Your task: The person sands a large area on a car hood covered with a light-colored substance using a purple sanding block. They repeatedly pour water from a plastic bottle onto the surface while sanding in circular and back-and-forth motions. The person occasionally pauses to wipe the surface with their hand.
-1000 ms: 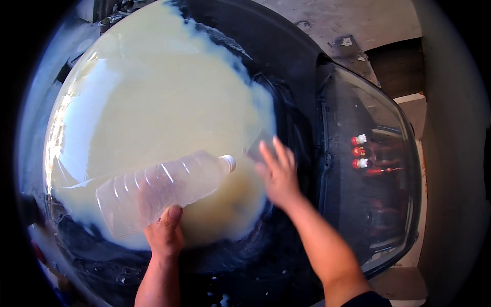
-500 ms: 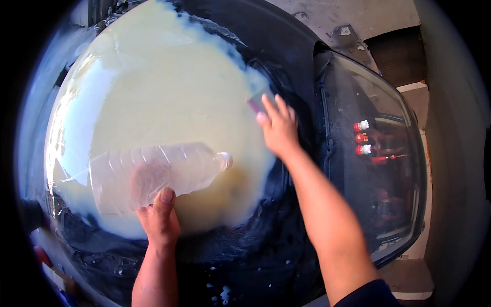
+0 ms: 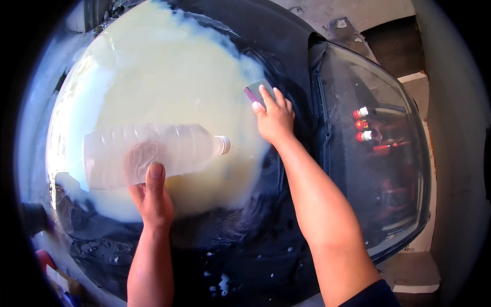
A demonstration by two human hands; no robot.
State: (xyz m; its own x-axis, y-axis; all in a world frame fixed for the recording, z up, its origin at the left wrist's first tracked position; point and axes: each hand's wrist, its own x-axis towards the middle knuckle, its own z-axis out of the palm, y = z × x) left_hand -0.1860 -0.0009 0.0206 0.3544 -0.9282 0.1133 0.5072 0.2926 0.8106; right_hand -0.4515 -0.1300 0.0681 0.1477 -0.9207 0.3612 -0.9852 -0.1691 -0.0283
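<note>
A large clear plastic bottle (image 3: 184, 148) lies sideways in the air, its neck and whitish cap pointing right. My left hand (image 3: 154, 199) is closed around it, thumb on the near side and fingers blurred behind the plastic. Below is a rounded car hood, dark with a big pale-yellow coated patch (image 3: 163, 71) that looks wet and shiny. My right hand (image 3: 276, 120) has its fingers on a small sanding block (image 3: 252, 94), purple along the edge and grey on top. The block rests at the patch's right edge, where yellow meets dark.
Right of the hood is the windshield (image 3: 358, 204), with small red and white figures (image 3: 362, 124) behind the glass. Dark sheeting (image 3: 235, 266) with white drops covers the near side. A grey wall (image 3: 455, 153) stands at far right. Assorted items (image 3: 61, 281) sit at lower left.
My right hand and the sanding block have shifted slightly up and left in view. The bottle has risen in view with my left hand and tilted to nearly level.
</note>
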